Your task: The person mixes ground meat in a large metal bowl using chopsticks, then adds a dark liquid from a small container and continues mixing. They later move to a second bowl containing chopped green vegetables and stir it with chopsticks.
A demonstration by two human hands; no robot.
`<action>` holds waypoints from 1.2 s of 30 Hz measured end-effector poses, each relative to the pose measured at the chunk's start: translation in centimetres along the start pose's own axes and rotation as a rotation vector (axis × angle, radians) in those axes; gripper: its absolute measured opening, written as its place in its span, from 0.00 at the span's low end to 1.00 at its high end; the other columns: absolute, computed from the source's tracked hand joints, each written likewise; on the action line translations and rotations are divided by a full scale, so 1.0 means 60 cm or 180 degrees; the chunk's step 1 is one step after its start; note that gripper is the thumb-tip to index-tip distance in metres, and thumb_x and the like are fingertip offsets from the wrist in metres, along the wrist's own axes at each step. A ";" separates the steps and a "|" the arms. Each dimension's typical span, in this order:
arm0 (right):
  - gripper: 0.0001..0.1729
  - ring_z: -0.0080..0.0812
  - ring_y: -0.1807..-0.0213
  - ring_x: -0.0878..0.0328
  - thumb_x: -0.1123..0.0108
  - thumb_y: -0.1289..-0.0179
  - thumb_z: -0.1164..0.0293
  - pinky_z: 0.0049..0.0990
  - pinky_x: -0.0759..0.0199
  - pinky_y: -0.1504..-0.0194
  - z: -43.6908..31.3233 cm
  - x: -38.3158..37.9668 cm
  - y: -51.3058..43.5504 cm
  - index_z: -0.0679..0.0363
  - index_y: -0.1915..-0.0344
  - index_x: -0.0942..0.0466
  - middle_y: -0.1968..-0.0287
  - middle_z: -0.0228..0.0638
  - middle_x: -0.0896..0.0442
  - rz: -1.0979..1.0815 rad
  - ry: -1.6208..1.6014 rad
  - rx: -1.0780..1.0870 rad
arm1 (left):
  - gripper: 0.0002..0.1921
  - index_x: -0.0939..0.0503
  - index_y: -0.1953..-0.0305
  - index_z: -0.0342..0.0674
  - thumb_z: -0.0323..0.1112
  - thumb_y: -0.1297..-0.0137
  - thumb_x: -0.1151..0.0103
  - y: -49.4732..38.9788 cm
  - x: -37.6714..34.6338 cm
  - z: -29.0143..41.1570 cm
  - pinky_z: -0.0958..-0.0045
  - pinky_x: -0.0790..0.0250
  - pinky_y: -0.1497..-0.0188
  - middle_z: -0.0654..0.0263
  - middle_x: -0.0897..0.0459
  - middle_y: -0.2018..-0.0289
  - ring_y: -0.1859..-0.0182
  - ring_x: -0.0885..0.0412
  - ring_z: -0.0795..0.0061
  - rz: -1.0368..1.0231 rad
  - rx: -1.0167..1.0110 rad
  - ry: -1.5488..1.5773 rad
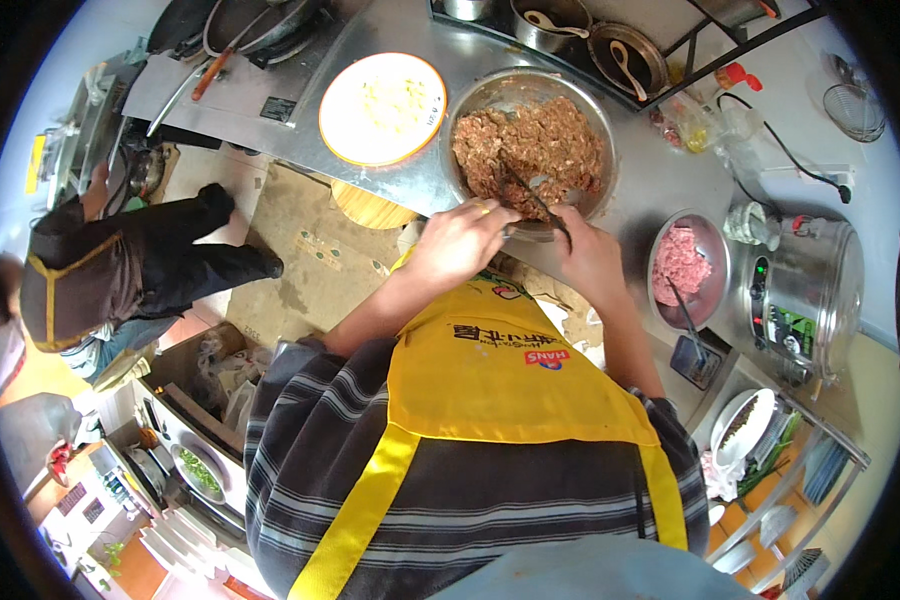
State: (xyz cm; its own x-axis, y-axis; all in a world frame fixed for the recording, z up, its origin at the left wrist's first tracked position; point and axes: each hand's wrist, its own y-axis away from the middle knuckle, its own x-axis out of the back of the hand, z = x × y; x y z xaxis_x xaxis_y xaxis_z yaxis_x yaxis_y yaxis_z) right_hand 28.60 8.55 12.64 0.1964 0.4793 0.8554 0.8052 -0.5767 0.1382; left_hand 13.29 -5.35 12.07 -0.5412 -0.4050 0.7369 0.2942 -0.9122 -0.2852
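A large stainless steel bowl (pixel 610 169) of brown seasoned minced meat (pixel 562 139) stands before me, near the counter's front edge. My right hand (pixel 589 251) grips a pair of dark chopsticks (pixel 529 187), whose far ends are stuck into the meat. At the bowl's near rim is my left hand (pixel 465 236), its fingers bent over the edge and holding it; the thumb side is partly hidden. Left of the bowl, close to it, sits a white plate (pixel 341 109) with an orange rim, bearing chopped pale yellow bits (pixel 394 101).
To the right, a metal bowl (pixel 726 262) holds pink minced meat (pixel 679 255) and chopsticks. Beyond it stands a large steel cooker (pixel 825 292). A black-framed rack (pixel 652 101) with pots borders the counter's back. A wok (pixel 247 30) lies far left. Another person (pixel 90 285) stands at left.
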 end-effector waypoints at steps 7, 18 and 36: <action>0.13 0.40 0.67 0.31 0.40 0.48 0.70 0.33 0.34 0.65 -0.031 -0.044 -0.072 0.60 0.63 0.30 0.70 0.38 0.30 0.0909 -0.1538 0.0850 | 0.13 0.31 0.55 0.34 0.21 0.44 0.53 -0.038 -0.050 -0.027 0.65 0.32 0.59 0.55 0.24 0.67 0.63 0.24 0.57 -0.0349 0.0387 0.1930; 0.09 0.23 0.74 0.22 0.49 0.36 0.70 0.18 0.26 0.71 -0.006 -0.003 -0.129 0.64 0.65 0.24 0.69 0.31 0.21 0.0739 -0.3271 -0.0126 | 0.21 0.38 0.42 0.37 0.37 0.33 0.52 0.053 -0.107 -0.217 0.76 0.28 0.65 0.70 0.27 0.66 0.66 0.27 0.81 0.0907 0.3079 0.3071; 0.09 0.27 0.71 0.21 0.48 0.41 0.77 0.21 0.27 0.67 0.170 -0.036 -0.159 0.68 0.62 0.23 0.67 0.38 0.18 0.1516 -0.1821 -0.0159 | 0.05 0.35 0.57 0.45 0.29 0.33 0.56 -0.008 -0.103 -0.207 0.73 0.25 0.72 0.72 0.32 0.72 0.71 0.26 0.81 0.0554 0.2964 0.3691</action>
State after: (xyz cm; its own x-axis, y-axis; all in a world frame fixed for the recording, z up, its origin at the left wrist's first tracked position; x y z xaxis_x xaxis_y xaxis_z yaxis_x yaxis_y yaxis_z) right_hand 26.21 19.76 4.36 0.7892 0.4316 0.4369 0.5364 -0.8308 -0.1483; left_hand 6.69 -3.21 0.05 -0.6238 -0.7318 -0.2744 0.5607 -0.6636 0.4953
